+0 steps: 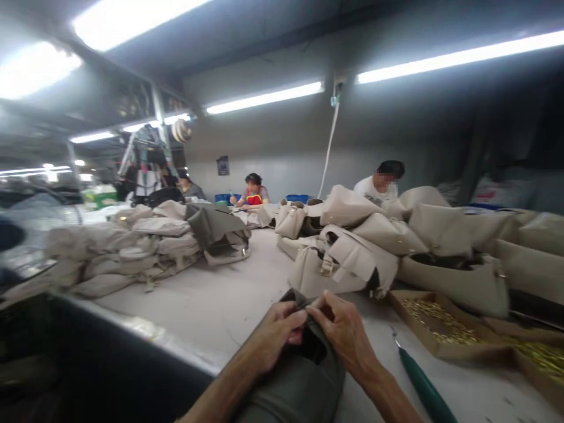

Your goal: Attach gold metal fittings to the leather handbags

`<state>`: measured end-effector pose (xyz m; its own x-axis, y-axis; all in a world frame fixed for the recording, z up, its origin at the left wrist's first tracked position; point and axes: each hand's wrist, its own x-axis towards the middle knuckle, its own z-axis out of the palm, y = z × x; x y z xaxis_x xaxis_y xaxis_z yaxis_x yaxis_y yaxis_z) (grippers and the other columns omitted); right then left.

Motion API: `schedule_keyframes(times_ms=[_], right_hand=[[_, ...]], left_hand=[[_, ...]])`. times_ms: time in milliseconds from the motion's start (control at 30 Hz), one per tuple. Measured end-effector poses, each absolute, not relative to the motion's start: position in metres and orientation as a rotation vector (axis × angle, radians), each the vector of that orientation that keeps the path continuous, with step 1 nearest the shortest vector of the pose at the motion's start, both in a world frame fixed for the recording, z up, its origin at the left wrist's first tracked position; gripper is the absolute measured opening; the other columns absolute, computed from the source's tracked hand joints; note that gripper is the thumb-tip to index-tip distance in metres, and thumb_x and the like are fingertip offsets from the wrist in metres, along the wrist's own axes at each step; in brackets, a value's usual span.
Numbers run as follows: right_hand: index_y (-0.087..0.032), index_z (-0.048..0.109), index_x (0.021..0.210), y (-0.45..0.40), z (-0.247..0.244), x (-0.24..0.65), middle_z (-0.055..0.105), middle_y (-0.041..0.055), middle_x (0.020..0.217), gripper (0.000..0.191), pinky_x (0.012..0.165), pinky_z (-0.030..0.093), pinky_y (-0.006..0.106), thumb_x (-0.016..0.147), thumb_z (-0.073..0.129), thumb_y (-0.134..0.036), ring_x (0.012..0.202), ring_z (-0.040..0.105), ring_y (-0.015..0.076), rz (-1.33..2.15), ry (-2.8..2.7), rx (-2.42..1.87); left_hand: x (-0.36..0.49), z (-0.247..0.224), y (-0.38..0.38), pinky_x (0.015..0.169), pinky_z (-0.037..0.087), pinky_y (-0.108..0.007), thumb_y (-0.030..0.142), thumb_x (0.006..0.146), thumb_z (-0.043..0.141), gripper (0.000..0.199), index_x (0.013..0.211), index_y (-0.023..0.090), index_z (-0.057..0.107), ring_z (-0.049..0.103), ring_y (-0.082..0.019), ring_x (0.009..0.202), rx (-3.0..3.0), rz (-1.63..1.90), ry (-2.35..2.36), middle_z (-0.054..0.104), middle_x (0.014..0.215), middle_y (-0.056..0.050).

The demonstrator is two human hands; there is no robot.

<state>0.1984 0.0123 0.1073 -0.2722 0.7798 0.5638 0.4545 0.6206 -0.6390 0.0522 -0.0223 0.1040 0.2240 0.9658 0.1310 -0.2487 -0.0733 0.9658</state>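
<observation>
A dark grey-green bag lies at the table's near edge, its dark opening facing up between my hands. My left hand grips the bag's rim on the left, thumb pressed against the fingers. On the other side of the opening, my right hand pinches the upper edge of the same bag between thumb and fingers. The fingertips of both hands are close together. To the right of my right hand lies a hooked tool with a green handle.
Cardboard trays of small gold-coloured metal parts stand at the right. Beige bags are heaped behind them, more beige pieces at the left, beside a dark grey bag. Three people sit beyond the table.
</observation>
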Motion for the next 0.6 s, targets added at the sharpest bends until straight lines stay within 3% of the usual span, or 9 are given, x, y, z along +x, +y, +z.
schedule_keyframes(times_ms=[100, 233, 400, 600], right_hand=[[-0.02, 0.05, 0.063, 0.016, 0.107, 0.196, 0.059, 0.0025, 0.061, 0.025, 0.058, 0.036, 0.028, 0.082, 0.053, -0.036, 0.058, 0.054, 0.0181, 0.397, -1.942, -1.029], [-0.02, 0.053, 0.07, 0.017, 0.111, 0.196, 0.061, 0.0032, 0.066, 0.021, 0.06, 0.039, 0.028, 0.083, 0.049, -0.036, 0.062, 0.057, 0.0184, 0.293, -2.008, -0.97], [-0.021, 0.048, 0.062, 0.024, 0.108, 0.198, 0.059, 0.0015, 0.06, 0.026, 0.054, 0.037, 0.026, 0.083, 0.048, -0.035, 0.055, 0.055, 0.0164, 0.169, -2.074, -0.831], [-0.021, 0.044, 0.06, 0.02, 0.103, 0.192, 0.055, 0.0005, 0.055, 0.033, 0.052, 0.033, 0.026, 0.084, 0.05, -0.043, 0.052, 0.052, 0.0156, 0.198, -1.962, -0.974]], left_hand=[[0.049, 0.101, -0.018, 0.045, 0.018, -0.02, 0.041, 0.069, 0.071, 0.035, 0.075, 0.01, 0.055, 0.029, -0.003, 0.048, 1.19, 1.23, 0.783, 0.038, 0.062, 0.004], [0.049, 0.101, -0.019, 0.045, 0.017, -0.02, 0.042, 0.067, 0.072, 0.037, 0.074, 0.011, 0.053, 0.029, -0.003, 0.048, 1.175, 1.229, 0.729, 0.038, 0.062, 0.004], [0.048, 0.102, -0.019, 0.045, 0.017, -0.02, 0.044, 0.066, 0.073, 0.039, 0.072, 0.012, 0.051, 0.029, -0.003, 0.049, 1.171, 1.24, 0.725, 0.038, 0.062, 0.004], [0.045, 0.099, -0.017, 0.045, 0.018, -0.019, 0.041, 0.069, 0.072, 0.036, 0.072, 0.012, 0.052, 0.029, -0.002, 0.048, 1.176, 1.224, 0.746, 0.038, 0.062, 0.005]])
